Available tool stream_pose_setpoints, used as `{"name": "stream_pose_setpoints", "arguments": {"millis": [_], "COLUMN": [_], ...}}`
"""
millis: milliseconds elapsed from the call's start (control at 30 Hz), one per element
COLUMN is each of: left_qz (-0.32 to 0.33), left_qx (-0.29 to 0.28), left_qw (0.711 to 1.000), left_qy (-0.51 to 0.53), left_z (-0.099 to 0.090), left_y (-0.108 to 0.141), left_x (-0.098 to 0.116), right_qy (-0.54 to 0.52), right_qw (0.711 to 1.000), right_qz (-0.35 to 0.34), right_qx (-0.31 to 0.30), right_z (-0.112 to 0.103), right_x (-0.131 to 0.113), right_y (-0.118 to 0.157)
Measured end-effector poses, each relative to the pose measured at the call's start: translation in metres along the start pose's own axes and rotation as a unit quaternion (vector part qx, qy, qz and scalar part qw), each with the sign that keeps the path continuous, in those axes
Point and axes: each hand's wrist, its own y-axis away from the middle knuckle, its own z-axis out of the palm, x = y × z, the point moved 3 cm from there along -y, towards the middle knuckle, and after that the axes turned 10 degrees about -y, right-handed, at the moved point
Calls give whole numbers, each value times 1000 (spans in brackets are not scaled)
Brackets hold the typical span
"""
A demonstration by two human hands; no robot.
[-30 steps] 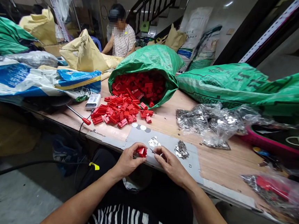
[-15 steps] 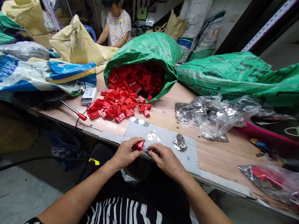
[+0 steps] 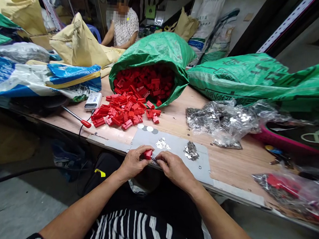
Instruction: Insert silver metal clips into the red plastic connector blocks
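Note:
Between the thumb and fingers of my left hand point(image 3: 135, 162) is a small red plastic part point(image 3: 148, 154), held over the table's front edge. My right hand point(image 3: 173, 167) pinches a thin metal tool point(image 3: 153, 159), whose tip meets the right end of the red part; its exact kind I cannot make out. Just beyond my hands a grey mat point(image 3: 174, 145) bears a pile of shiny flat metal pieces point(image 3: 163, 143) and a darker pile of small metal pieces point(image 3: 191, 151). Loose red parts point(image 3: 118, 112) spill out of a green woven sack point(image 3: 157, 48) farther back.
A red-handled rod point(image 3: 85, 123) and a white device point(image 3: 93, 102) lie left of the red heap. Clear bags of metal pieces point(image 3: 226, 121) and a pink basket point(image 3: 269, 136) are on the right. Another person point(image 3: 125, 29) sits behind the sacks.
Both hands stay almost in place, with the red part and the metal tool still meeting. The whole view has shifted slightly.

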Motion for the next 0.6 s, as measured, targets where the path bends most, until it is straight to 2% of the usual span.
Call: {"name": "stream_pose_setpoints", "arguments": {"millis": [167,333,467,600], "left_qz": [-13,-8,-13,-44], "left_qx": [-8,-10,-1,32], "left_qw": [1000,1000,1000,998], "left_qy": [1,-2,11,41], "left_z": [0,-1,-1,-2], "left_y": [-1,-2,0,5], "left_x": [-2,-2,-1,2], "right_qy": [6,22,21,-45], "right_qw": [999,998,998,999], "right_qz": [39,60,45,-2], "right_qx": [-4,24,26,25], "right_z": [0,8,11,5], "right_x": [-9,-16,-14,-10], "right_y": [-1,-4,-2,5]}}
